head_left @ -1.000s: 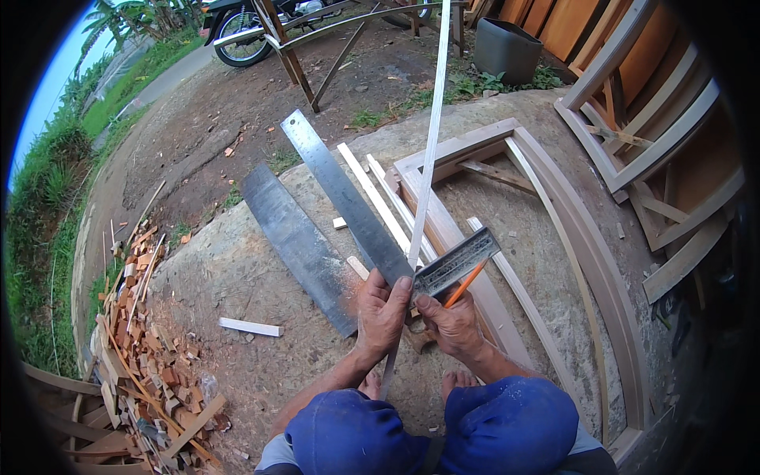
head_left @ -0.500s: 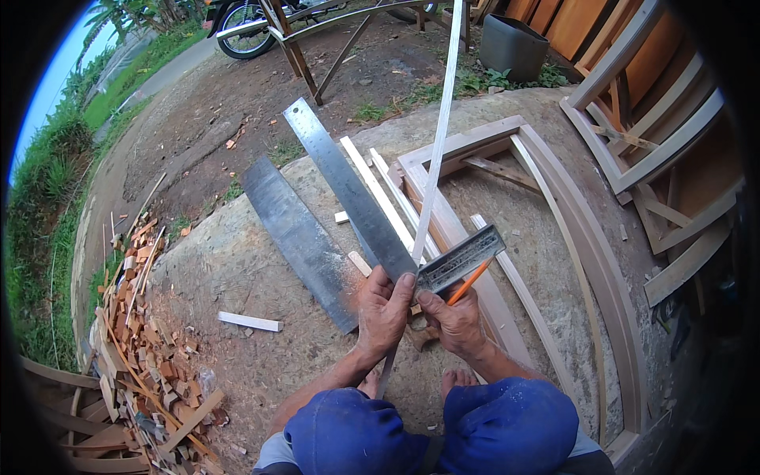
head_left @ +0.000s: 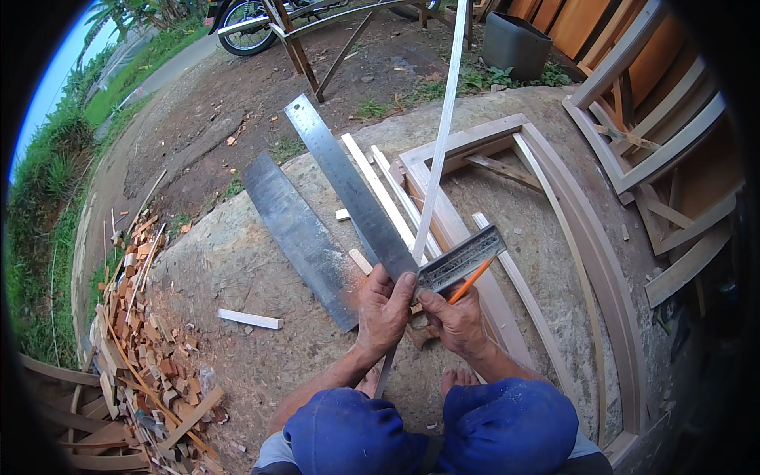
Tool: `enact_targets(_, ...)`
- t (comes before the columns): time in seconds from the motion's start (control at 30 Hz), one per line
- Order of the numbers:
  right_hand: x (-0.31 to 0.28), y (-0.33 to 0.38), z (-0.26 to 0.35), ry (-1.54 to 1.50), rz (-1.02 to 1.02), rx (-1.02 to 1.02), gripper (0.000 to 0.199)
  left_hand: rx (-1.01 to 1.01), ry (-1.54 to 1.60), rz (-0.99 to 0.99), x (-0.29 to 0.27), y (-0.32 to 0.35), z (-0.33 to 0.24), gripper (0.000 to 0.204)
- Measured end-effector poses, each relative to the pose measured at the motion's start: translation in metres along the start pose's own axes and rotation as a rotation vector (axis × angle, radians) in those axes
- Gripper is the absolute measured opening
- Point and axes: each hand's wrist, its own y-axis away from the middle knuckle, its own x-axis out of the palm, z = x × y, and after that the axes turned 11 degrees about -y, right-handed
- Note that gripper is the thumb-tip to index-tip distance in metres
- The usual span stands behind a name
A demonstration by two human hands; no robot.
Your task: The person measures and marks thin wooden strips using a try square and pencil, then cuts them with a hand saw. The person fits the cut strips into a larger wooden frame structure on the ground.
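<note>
A metal try square (head_left: 348, 178) with a grey stock (head_left: 463, 257) is held above the ground between my hands. My left hand (head_left: 384, 313) is closed, its thumb pressing where blade and stock meet. A long pale wood strip (head_left: 439, 142) runs against the square at that corner, and its lower end comes out below my left hand. My right hand (head_left: 455, 321) is closed around an orange pencil (head_left: 471, 281), its thumb at the stock near my left thumb. Below lies a saw blade (head_left: 297, 237) dusted with sawdust; my left hand hides part of the saw.
A wooden frame (head_left: 586, 229) lies at the right, with thin strips (head_left: 380, 190) beside it. A short offcut (head_left: 249, 319) sits at the left, near a heap of scraps (head_left: 170, 372). More frames (head_left: 633, 150) lean at the far right. A motorcycle (head_left: 249, 28) stands at the back.
</note>
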Motion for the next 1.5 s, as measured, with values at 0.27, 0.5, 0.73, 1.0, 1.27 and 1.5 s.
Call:
enact_targets(0.27, -0.013, 0.000, 0.001, 0.156, 0.059, 0.087, 0.023, 0.044, 0.038, -0.006, -0.006, -0.005, 0.003, 0.017)
enact_targets(0.5, -0.026, 0.017, 0.045, 0.646, 0.179, -0.144, 0.041, 0.137, 0.008, -0.127, -0.027, -0.013, 0.006, 0.016)
enact_targets(0.73, 0.003, -0.004, 0.084, 0.086, 0.361, -0.035, 0.030, 0.119, -0.063, -0.129, -0.033, -0.013, 0.005, 0.018)
enact_targets(1.0, 0.007, 0.023, 0.059, -0.011, 0.502, 0.261, 0.037, 0.117, -0.084, -0.118, -0.016, -0.004, 0.002, 0.013)
enact_targets(1.27, 0.017, 0.030, 0.037, -0.055, 0.577, 0.611, 0.047, 0.118, -0.133, -0.119, -0.019, -0.007, 0.005, 0.013)
enact_targets(1.5, -0.036, 0.016, -0.008, 1.133, 0.655, -0.044, 0.025, 0.165, -0.125, -0.181, -0.035, -0.012, 0.012, 0.015)
